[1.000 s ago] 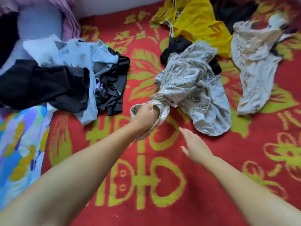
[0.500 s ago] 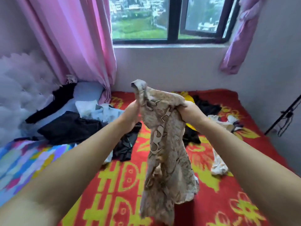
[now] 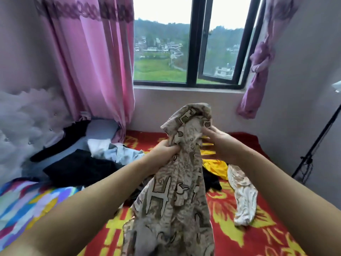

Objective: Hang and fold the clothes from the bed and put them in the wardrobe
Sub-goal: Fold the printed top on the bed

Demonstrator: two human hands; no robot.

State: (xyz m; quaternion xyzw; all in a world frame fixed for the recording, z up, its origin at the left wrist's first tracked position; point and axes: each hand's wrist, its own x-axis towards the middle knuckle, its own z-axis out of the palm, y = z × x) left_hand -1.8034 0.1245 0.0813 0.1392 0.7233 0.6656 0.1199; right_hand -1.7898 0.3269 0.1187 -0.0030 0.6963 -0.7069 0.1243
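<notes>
Above the bed (image 3: 239, 235), in front of the window (image 3: 191, 52), we see the patterned beige garment (image 3: 177, 191) held up in the air, its upper end bunched high and the rest hanging down between the two forearms. The left hand (image 3: 164, 150) has its fingers (image 3: 172, 147) curled tight into the cloth on the left side of the bundle. The right hand (image 3: 219, 141) meets the fabric from the other side, its fingers (image 3: 207, 129) bent and pinching the cloth's edge near the top. Below the right fingers and a little beyond lies a yellow garment (image 3: 215, 166) on the red and yellow bedcover, with a dark piece (image 3: 211, 179) just beside it and a crumpled cream garment (image 3: 243, 196) stretched out to the right of that. To the left of the left fingers we spot a pile: a light blue piece (image 3: 120, 152), a black garment (image 3: 81, 169) touching it, and more dark cloth (image 3: 66, 137) up near the padded headboard (image 3: 24, 115). A multicoloured sheet (image 3: 22, 206) lies under the left forearm. Pink curtains (image 3: 92, 61) hang at the left of the window.
</notes>
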